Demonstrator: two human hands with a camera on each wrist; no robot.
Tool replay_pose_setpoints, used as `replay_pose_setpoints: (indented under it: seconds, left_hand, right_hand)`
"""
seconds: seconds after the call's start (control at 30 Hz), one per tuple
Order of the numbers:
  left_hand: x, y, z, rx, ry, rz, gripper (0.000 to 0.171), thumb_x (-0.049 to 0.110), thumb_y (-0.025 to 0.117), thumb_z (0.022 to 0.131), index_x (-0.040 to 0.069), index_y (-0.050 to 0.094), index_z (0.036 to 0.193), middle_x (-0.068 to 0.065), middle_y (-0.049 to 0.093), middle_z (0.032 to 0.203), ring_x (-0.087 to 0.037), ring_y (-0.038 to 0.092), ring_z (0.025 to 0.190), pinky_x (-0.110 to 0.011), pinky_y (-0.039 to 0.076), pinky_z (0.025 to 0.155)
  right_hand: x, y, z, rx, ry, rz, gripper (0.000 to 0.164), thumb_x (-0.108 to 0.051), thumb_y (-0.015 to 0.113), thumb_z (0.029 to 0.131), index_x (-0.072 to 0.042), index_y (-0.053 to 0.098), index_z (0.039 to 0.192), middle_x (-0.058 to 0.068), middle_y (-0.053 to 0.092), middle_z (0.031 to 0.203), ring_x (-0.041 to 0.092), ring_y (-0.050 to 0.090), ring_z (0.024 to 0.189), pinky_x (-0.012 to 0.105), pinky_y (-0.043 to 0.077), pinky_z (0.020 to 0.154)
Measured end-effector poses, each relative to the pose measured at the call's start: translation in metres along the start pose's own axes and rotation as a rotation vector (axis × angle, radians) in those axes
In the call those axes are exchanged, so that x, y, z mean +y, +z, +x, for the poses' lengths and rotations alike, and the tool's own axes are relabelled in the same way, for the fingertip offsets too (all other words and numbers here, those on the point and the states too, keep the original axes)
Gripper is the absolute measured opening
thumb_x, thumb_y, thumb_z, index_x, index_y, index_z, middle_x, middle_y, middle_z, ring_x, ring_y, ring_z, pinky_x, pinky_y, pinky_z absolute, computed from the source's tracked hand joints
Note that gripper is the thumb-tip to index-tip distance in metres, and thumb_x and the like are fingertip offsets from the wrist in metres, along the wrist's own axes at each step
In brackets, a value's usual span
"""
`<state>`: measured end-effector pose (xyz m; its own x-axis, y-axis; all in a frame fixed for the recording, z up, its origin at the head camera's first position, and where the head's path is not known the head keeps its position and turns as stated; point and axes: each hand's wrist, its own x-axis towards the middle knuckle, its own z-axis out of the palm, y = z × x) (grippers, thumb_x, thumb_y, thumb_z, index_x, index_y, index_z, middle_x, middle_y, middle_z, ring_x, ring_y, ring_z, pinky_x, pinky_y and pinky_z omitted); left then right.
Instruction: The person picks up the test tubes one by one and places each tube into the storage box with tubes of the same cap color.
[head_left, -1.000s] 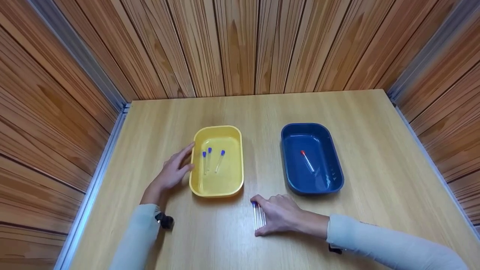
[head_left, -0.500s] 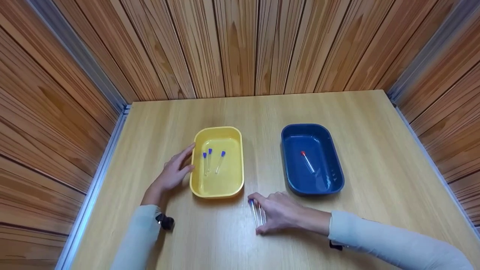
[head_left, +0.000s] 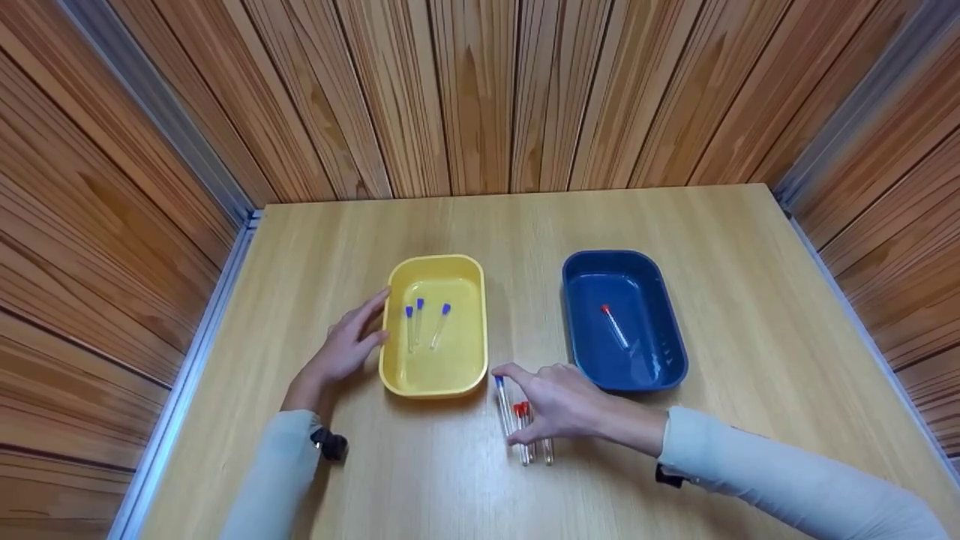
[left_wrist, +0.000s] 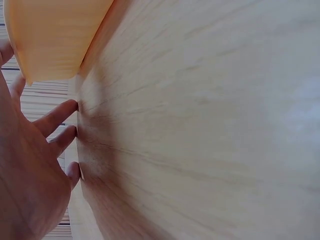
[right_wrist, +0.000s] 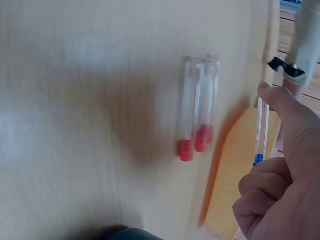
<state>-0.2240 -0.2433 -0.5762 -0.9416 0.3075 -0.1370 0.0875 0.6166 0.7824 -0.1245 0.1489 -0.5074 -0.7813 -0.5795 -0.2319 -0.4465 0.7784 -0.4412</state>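
Note:
Beside the yellow tray (head_left: 450, 375), my left hand (head_left: 347, 345) touches the left rim with thumb and index finger; its other fingers (left_wrist: 60, 116) reach down to the tabletop. My right hand (head_left: 562, 403) pinches a blue-capped test tube (right_wrist: 263, 125) by its two ends, thumb at one end and a finger at the cap. Below that hand, three red-capped test tubes (right_wrist: 186, 150) lie side by side on the table, partly covered by the hand in the head view. Several blue-capped tubes (head_left: 439, 328) rest inside the yellow tray.
A dark blue tray (head_left: 619, 279) stands to the right of the yellow one, holding one red-capped tube (head_left: 616, 328). Wood-patterned panels (head_left: 480, 97) rise behind and at both sides of the wooden table (head_left: 420, 480).
My right hand has lifted the blue-capped tube up and away from the group, uncovering the red-capped tubes on the table. The left hand has stayed at the yellow tray.

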Motion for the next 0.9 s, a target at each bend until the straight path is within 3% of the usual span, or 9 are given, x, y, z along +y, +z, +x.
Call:
replay_pose_setpoints:
  seconds: [0.17, 0.53, 0.7, 0.9]
  left_hand:
    - [0.000, 0.000, 0.000, 0.000, 0.030, 0.023, 0.077, 0.040, 0.059, 0.115, 0.033, 0.022, 0.182, -0.005, 0.029, 0.190, -0.043, 0.022, 0.177, -0.080, 0.005, 0.137]
    - [0.001, 0.000, -0.001, -0.005, -0.007, 0.002, 0.075, 0.044, 0.058, 0.116, 0.042, 0.020, 0.181, 0.000, 0.025, 0.191, -0.040, 0.018, 0.178, -0.079, 0.001, 0.138]
    - [0.001, 0.000, -0.002, -0.009, -0.003, -0.002, 0.075, 0.045, 0.058, 0.116, 0.042, 0.020, 0.181, 0.000, 0.024, 0.191, -0.040, 0.018, 0.178, -0.079, 0.002, 0.138]
    - [0.000, -0.001, -0.001, -0.008, 0.009, -0.002, 0.075, 0.044, 0.058, 0.116, 0.041, 0.020, 0.181, -0.001, 0.025, 0.191, -0.041, 0.019, 0.178, -0.079, 0.004, 0.138]
  right_hand:
    - [0.002, -0.009, 0.000, 0.033, -0.072, 0.130, 0.091, -0.048, 0.101, 0.083, -0.023, 0.058, 0.159, -0.013, 0.041, 0.060, 0.004, 0.037, 0.051, 0.023, 0.026, 0.054]
    - [0.012, -0.026, 0.005, -0.046, -0.080, 0.467, 0.092, -0.038, 0.097, 0.090, -0.013, 0.051, 0.167, -0.012, 0.037, 0.061, 0.008, 0.033, 0.050, 0.021, 0.025, 0.051]
    - [0.013, -0.026, 0.009, -0.028, -0.113, 0.526, 0.090, -0.029, 0.097, 0.091, -0.013, 0.051, 0.167, -0.011, 0.037, 0.062, 0.006, 0.033, 0.051, 0.021, 0.029, 0.055]
    - [0.013, -0.027, 0.014, -0.025, -0.103, 0.568, 0.090, -0.030, 0.096, 0.092, -0.018, 0.050, 0.168, -0.011, 0.039, 0.063, 0.007, 0.036, 0.052, 0.021, 0.030, 0.057]
